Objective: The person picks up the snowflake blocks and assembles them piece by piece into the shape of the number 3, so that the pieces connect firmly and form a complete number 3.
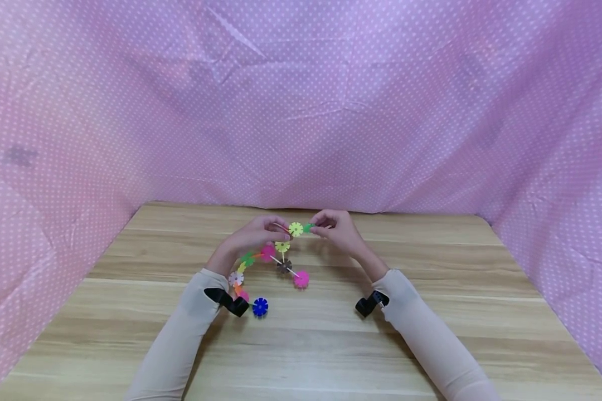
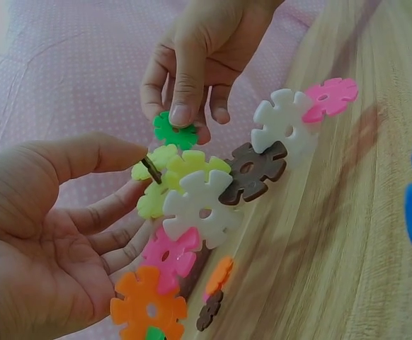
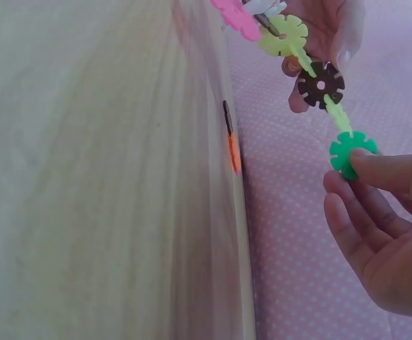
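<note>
Notched plastic snowflake discs are slotted together into a branching chain held up over the table. My right hand (image 1: pixel 340 231) pinches the green disc (image 3: pixel 349 152) between thumb and fingers. It joins a yellow disc (image 1: pixel 295 229), which is slotted into a brown disc (image 3: pixel 321 85). My left hand (image 1: pixel 255 234) pinches that brown disc by its edge. Below hang another yellow disc (image 1: pixel 282 247), a white disc (image 2: pixel 204 211), a pink disc (image 1: pixel 301 279) and an orange disc (image 2: pixel 148 303). A blue disc (image 1: pixel 260 307) ends the branch near my left wrist.
A wooden table (image 1: pixel 321 356) lies under both hands. Behind it hangs a pink dotted cloth (image 1: pixel 306 111). An orange piece (image 3: pixel 233 152) joined to a brown one lies near the table's far edge. Black wrist cameras sit on both sleeves.
</note>
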### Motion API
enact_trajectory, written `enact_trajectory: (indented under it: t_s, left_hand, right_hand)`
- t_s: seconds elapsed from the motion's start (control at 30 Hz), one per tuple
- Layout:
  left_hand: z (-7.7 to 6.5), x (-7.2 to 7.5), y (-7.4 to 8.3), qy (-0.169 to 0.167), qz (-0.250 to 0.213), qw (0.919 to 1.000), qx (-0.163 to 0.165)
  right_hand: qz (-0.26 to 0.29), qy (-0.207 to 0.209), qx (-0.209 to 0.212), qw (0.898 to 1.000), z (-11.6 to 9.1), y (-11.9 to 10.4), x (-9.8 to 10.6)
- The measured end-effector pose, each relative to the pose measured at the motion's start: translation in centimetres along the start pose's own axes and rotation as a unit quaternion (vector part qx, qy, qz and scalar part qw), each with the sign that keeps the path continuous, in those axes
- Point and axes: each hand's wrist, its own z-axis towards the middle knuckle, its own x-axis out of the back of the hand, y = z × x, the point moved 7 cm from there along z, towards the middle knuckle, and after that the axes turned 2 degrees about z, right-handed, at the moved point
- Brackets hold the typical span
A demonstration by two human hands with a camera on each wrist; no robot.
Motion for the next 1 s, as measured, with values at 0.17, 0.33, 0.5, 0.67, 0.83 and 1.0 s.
enact_trajectory:
  t_s: [0.17,0.33,0.5,0.67,0.83,1.0]
  left_hand:
    - [-0.1,-0.1,0.1,-0.003,-0.005,1.0000,0.001]
    - [0.0,-0.3,0.0,-0.005,-0.007,1.0000,0.001]
    - [0.4,-0.4,-0.2,0.013,-0.006,0.9999,0.007]
    - [0.6,-0.7,-0.2,0.019,-0.028,0.9994,0.001]
    - [0.6,-1.1,-0.1,0.026,-0.070,0.9972,-0.002]
    - [0.7,-1.3,0.1,0.036,-0.117,0.9925,0.001]
  right_hand:
    - [0.000,0.004,0.012,1.000,-0.2,-0.4,0.1]
    - [0.003,0.005,0.012,1.000,-0.3,-0.5,0.0]
    - [0.005,0.007,0.015,1.000,-0.3,-0.7,-0.1]
    - [0.012,0.003,0.018,1.000,-0.2,-1.0,-0.1]
    - [0.016,-0.001,0.025,1.000,-0.3,-1.0,-0.2]
    - [0.011,-0.009,0.040,0.999,-0.4,-1.3,-0.3]
